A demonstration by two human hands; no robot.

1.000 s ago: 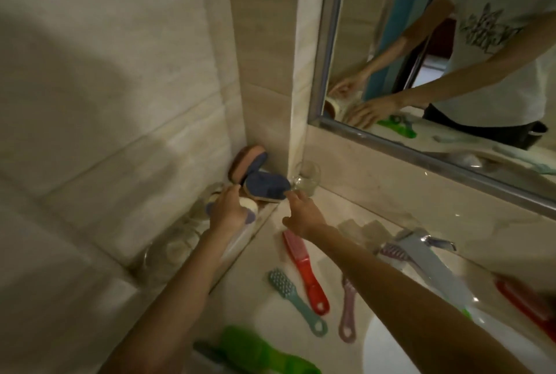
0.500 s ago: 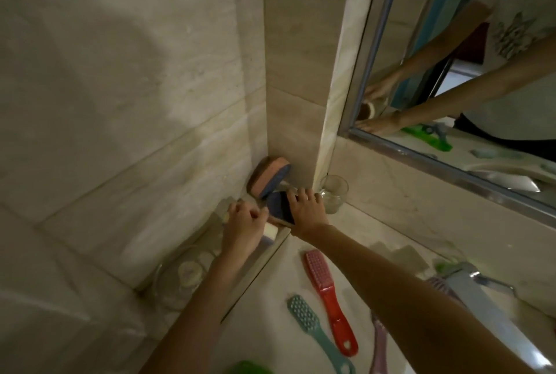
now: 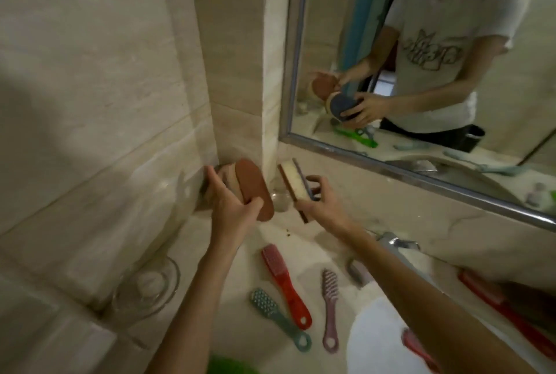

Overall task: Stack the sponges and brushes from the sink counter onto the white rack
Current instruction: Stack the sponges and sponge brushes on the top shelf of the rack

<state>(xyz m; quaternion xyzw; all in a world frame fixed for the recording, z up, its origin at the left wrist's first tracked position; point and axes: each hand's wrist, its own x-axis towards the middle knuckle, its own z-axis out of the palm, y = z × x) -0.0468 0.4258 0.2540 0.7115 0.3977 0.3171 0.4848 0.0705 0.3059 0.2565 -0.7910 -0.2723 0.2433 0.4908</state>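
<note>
My left hand (image 3: 231, 208) grips an oval sponge with a brown face (image 3: 254, 187), held on edge in the wall corner. My right hand (image 3: 322, 205) holds a second sponge (image 3: 293, 184), cream in the middle with a dark blue face, also on edge just right of the first. The two sponges are apart. On the counter below lie a red brush (image 3: 284, 283), a teal brush (image 3: 276, 319) and a pink brush (image 3: 330, 307). I cannot make out a white rack with certainty.
A clear glass (image 3: 279, 202) stands in the corner behind the sponges. A glass bowl (image 3: 147, 286) sits by the left wall. The faucet (image 3: 394, 242) and white basin (image 3: 379, 340) are at right, with a red brush (image 3: 505, 310) beyond. A mirror (image 3: 421, 57) hangs above.
Both hands have lifted the sponges off the corner ledge. The right hand has pulled the blue-faced sponge to the right, away from the brown one. The camera has moved closer.
</note>
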